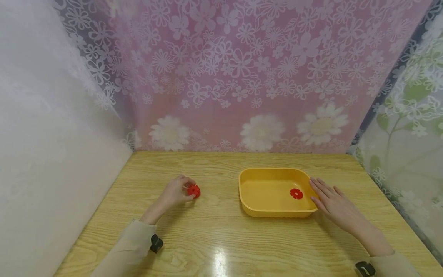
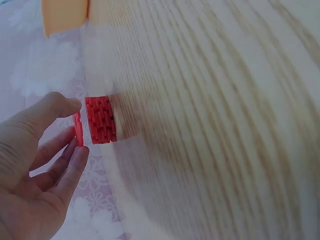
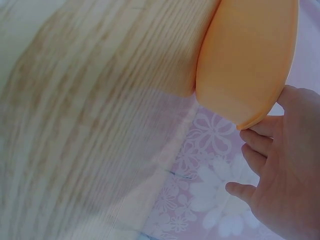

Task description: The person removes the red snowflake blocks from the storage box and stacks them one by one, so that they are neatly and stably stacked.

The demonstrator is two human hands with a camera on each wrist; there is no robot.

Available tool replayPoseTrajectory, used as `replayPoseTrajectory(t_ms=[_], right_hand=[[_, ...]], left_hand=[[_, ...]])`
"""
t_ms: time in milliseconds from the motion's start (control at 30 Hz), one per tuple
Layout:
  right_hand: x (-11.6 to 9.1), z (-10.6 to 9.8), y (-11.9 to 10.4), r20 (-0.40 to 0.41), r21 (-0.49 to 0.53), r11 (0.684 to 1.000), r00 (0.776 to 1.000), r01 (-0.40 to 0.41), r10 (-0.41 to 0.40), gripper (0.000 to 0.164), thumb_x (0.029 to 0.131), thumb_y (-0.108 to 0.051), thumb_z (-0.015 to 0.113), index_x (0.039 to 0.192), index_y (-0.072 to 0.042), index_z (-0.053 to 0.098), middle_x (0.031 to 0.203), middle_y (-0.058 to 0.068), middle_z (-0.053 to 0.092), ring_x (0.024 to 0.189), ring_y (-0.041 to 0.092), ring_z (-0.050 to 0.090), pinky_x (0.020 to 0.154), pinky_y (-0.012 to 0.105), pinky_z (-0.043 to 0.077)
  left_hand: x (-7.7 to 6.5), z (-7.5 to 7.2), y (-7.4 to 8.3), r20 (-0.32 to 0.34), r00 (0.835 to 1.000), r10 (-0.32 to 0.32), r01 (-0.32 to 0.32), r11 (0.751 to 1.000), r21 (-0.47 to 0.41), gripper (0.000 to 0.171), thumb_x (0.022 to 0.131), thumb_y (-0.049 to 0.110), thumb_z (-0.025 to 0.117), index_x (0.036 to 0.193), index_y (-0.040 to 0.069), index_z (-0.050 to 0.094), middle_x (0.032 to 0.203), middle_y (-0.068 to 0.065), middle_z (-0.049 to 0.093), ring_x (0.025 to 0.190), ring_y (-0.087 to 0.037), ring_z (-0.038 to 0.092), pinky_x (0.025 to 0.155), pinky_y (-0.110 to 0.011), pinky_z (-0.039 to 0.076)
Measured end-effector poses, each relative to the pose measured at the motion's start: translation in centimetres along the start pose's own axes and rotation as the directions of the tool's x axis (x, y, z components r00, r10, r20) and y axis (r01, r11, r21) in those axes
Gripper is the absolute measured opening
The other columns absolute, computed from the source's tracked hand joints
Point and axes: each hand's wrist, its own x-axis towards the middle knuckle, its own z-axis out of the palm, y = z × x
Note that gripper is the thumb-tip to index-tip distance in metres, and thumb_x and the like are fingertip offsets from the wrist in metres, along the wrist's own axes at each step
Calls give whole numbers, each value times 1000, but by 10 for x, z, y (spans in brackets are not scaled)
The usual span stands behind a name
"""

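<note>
In the head view my left hand is over a small red pile at the left of the table. The left wrist view shows that hand pinching one thin red disc between thumb and fingers. A narrow gap parts it from a stack of red notched discs on the table. My right hand, fingers extended, touches the right rim of a yellow plastic tray. One red flower-shaped disc lies flat inside the tray, toward its right side.
Everything stands on a wood-grain table. A pink flowered curtain hangs behind its far edge. A whitish sheet borders the left side and a flowered one the right.
</note>
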Motion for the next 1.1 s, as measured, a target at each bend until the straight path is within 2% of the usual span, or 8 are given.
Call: replayPoseTrajectory(t_ms=[300,467,700,1100], right_hand=[[-1,1,0,-4,0,1000,1000,0,0,63,105,-28,56,157,-2,33,160,19,37,151,33,27,121,62,17],[-1,1,0,8,1,1000,1000,-12,12,63,105,-29,56,158,-2,33,160,19,37,151,34,28,121,62,16],[1,0,-2,8,-7,1000,1000,-17,17,64,105,-30,56,157,-2,33,159,20,37,150,35,29,120,63,18],[0,1,-2,7,4,1000,1000,-19,19,63,105,-29,55,158,-2,32,159,20,36,152,33,26,123,59,12]], left_hand=[[1,1,-1,19,1000,3,-3,1000,8,36,78,10,88,109,2,72,99,-8,64,92,-26,68,79,-37,61],[1,3,-2,30,999,-14,14,1000,4,36,79,11,88,110,2,72,99,-7,64,90,-24,68,78,-36,61],[0,2,0,44,997,-62,64,997,-50,35,80,9,86,112,3,72,101,-7,64,91,-25,68,79,-36,60],[0,2,1,49,995,-83,85,995,-46,34,82,9,85,112,2,72,101,-8,64,93,-26,67,81,-38,60]])
